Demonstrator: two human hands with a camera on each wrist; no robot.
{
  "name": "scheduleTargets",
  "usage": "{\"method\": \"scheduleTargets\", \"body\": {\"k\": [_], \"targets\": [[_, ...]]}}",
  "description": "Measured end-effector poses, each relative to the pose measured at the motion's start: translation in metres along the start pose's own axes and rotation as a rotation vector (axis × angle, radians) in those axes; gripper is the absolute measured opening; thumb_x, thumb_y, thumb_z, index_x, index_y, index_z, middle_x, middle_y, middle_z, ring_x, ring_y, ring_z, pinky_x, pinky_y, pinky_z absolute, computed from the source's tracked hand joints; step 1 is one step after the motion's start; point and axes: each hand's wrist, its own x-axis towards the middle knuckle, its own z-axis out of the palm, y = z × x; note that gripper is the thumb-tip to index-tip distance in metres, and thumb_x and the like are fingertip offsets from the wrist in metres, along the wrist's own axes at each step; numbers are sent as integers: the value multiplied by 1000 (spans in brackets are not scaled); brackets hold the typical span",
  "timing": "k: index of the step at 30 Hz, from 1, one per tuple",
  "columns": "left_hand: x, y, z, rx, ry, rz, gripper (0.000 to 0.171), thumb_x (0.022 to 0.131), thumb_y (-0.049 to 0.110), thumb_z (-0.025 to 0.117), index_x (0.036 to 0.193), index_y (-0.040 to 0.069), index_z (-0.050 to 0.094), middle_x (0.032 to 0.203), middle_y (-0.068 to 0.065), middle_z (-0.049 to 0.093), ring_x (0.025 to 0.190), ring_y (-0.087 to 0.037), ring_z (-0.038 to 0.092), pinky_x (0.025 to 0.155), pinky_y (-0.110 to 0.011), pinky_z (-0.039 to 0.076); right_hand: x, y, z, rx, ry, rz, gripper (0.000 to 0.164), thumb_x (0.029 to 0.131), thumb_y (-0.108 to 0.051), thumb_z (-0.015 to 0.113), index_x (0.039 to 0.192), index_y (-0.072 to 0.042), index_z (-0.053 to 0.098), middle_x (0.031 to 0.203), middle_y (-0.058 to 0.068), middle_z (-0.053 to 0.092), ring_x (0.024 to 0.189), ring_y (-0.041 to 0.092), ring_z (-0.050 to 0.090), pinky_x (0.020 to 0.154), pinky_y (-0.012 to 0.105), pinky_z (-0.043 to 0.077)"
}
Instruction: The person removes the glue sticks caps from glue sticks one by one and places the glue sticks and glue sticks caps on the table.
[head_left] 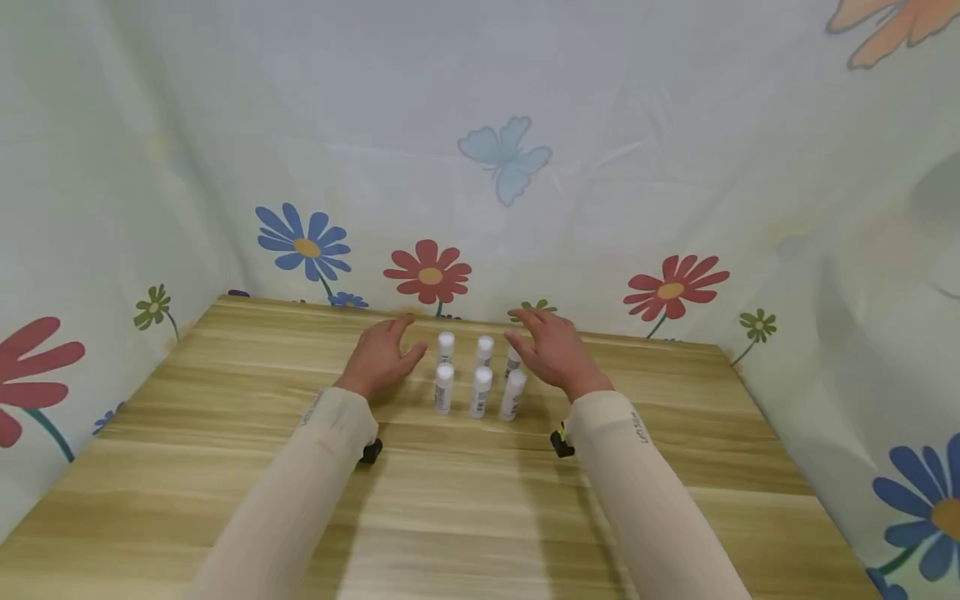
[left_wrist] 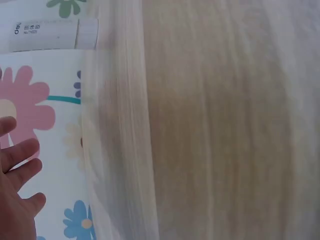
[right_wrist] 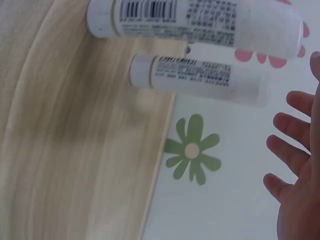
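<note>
Several white glue sticks [head_left: 482, 392] with white caps stand upright on the table in two rows of three. Dark print and a barcode show on a nearer glue stick [right_wrist: 175, 17] in the right wrist view. My left hand [head_left: 381, 354] is to the left of the group, fingers spread and holding nothing. On the other side, my right hand [head_left: 553, 350] hovers with relaxed fingers. It partly covers the back right glue stick [head_left: 513, 363] in the head view, but appears apart from the sticks in the right wrist view. Another glue stick [left_wrist: 50, 35] shows in the left wrist view.
The wood-grain table [head_left: 450, 517] reaches back to a pale curtain [head_left: 360, 100] printed with flowers and butterflies, which also hangs at both sides. Small black devices [head_left: 561, 442] sit under the wrists by the sleeves.
</note>
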Motion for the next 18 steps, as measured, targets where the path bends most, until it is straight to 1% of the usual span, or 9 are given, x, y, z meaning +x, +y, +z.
{"method": "scheduleTargets", "body": {"k": [2, 7, 8, 10, 12, 14, 18], "targets": [[-1, 0, 0, -62, 10, -28, 61, 95, 45, 51, 142, 6, 44, 139, -17, 54, 127, -37, 50, 111, -52, 36, 2, -5, -1, 10, -2, -23, 55, 102, -49, 39, 145, -15, 44, 149, 12, 45, 139, 33, 39, 115, 55, 27], [-3, 1, -1, -287, 48, -116, 50, 93, 32, 58, 136, 8, 49, 131, -15, 58, 120, -34, 54, 104, -52, 43, 10, -17, 1, 33, -14, -66, 53, 102, -47, 41, 145, -16, 44, 148, 10, 46, 139, 33, 39, 116, 54, 27], [-3, 1, -2, -328, 45, -116, 48, 93, 30, 59, 134, 8, 50, 130, -15, 58, 120, -34, 54, 104, -52, 44, 11, -20, 1, 39, -20, -71, 53, 102, -46, 41, 145, -16, 43, 148, 10, 46, 139, 33, 39, 116, 54, 28], [-2, 2, -1, -395, 15, -96, 44, 93, 27, 59, 132, 8, 52, 127, -15, 60, 119, -32, 56, 104, -50, 45, 14, -25, 2, 54, -41, -75, 54, 102, -47, 40, 146, -17, 42, 148, 9, 45, 140, 33, 39, 116, 54, 29], [-1, 3, -1, -459, -39, -69, 42, 93, 24, 60, 131, 7, 52, 125, -15, 61, 118, -31, 56, 104, -48, 45, 16, -30, 2, 72, -64, -69, 55, 101, -49, 40, 147, -18, 41, 150, 9, 44, 140, 33, 39, 115, 54, 30], [0, 3, 0, -502, -100, -38, 42, 94, 23, 60, 131, 7, 52, 125, -15, 60, 117, -29, 57, 105, -47, 44, 19, -34, 3, 89, -86, -60, 56, 101, -51, 40, 147, -20, 40, 151, 8, 42, 140, 32, 38, 114, 54, 31], [3, 4, 3, -575, -185, -18, 45, 94, 25, 63, 133, 9, 51, 127, -15, 60, 118, -27, 57, 106, -45, 44, 23, -40, 5, 100, -115, -66, 57, 100, -53, 39, 148, -21, 39, 152, 6, 40, 141, 30, 38, 114, 52, 32]]}}
